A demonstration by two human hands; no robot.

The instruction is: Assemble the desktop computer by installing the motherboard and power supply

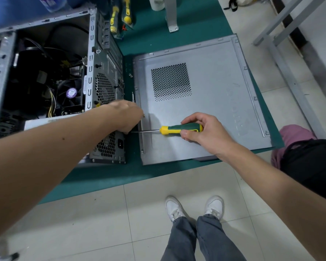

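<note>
**benchrat:** Head view, looking down at the bench. Right hand (199,134) wrapped around the green-and-yellow screwdriver (181,129), fingers closed on the handle, shaft running level to the left. Left hand (125,114) curled at the case's rear panel right where the tip lands. Probably pinching a screw, but fingertips hidden, so can't tell what's in them.

**psu_pete:** Where's the power supply (107,146) sitting?

**benchrat:** Low rear corner of the open computer case (91,59), honeycomb grille and black socket facing out. Motherboard (64,102) already inside, fan with a purple sticker on top, yellow wires beside it.

**psu_pete:** Handling tips?

**benchrat:** Looks like a stiff, heavy steel box, so best gripped by the flat sides, never by the cables. Board likely fragile, edges only. Tiny screw probably slippery and easy to drop on the green mat (135,172). Side panel (205,102) lying flat just right of the case, vent holes up.
</note>
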